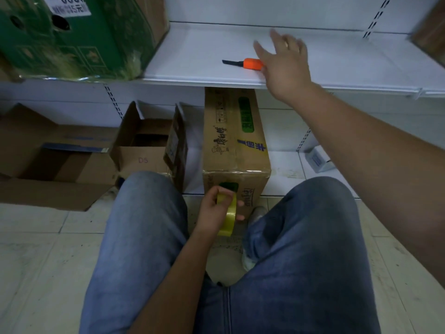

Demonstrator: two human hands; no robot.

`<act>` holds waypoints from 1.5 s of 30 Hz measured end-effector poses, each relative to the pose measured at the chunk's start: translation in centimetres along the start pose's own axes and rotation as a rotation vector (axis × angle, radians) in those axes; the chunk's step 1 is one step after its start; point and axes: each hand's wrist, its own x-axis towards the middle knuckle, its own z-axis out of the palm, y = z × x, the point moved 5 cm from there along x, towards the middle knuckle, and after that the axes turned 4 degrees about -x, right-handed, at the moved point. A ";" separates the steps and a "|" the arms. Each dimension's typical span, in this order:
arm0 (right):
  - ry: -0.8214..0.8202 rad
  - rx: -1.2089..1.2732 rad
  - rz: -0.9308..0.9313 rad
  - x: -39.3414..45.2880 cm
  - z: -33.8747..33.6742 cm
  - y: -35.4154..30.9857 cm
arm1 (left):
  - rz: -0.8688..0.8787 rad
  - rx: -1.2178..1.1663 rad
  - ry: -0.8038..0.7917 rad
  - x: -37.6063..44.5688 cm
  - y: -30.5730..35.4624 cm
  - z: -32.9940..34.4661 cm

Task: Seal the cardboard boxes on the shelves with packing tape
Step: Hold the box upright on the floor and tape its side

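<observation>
Your left hand [216,209] has its grip curled round the yellow roll of packing tape [227,218], fingers through and around the ring, holding it low between your knees and right against the near end of the tall brown cardboard box with green and blue printing [234,141]. That box stands on the bottom shelf, its near end facing you, and a shiny strip seems to cross the top edge, though whether the seam is fully taped you cannot tell from here. Your right hand [284,61] has no grip on anything: its fingers are spread and loose above the white upper shelf [192,56], with the orange-handled utility knife with a dark blade [243,63] lying just beside the palm. The step in hand looks like reaching for the cutter to sever the tape run. Next, you would need to close the right fingers on the orange handle, blade pointing away from the palm, and bring it down to the roll. An open brown cardboard box marked DS [142,150] waits to the left, flaps up, not yet sealed.
</observation>
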 end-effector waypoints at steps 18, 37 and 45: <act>0.155 0.588 0.132 -23.2 2.5 -11.0 | -0.058 0.375 -0.301 -3.4 5.2 0.4; 0.155 0.849 0.859 -23.8 5.6 0.7 | 0.625 1.686 -0.061 -1.0 15.6 -6.5; 0.044 0.770 0.748 -22.2 7.8 -0.5 | 0.538 1.791 -0.067 3.6 13.9 -7.5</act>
